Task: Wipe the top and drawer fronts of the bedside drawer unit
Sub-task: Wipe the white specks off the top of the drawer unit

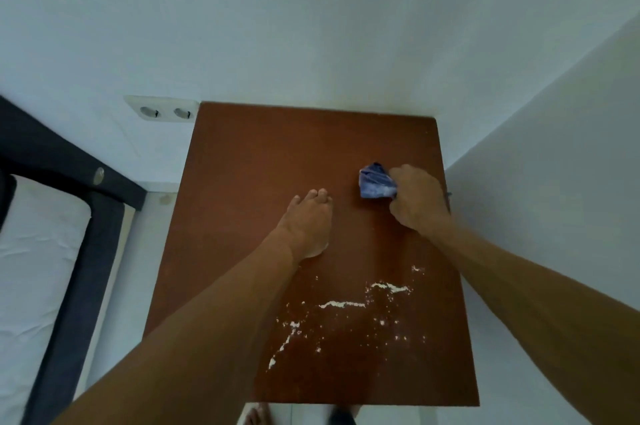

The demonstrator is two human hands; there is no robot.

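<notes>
Brown wood fills the middle of our view: the top of the bedside drawer unit [263, 154], seen from above and set into a corner of white walls. Our right hand [414, 199] is closed around a bunched blue cloth [375, 182], pressed to the top near its right edge, towards the far half. Our left hand [308, 222] lies open and flat on the wood, fingers together, left of the cloth and apart from it. White specks and streaks [346, 307] mark the near half of the top (the drawer fronts are hidden from us). A double wall socket [164, 111] sits just beside the far left corner, and a dark bed frame [90, 237] stands at far left.
</notes>
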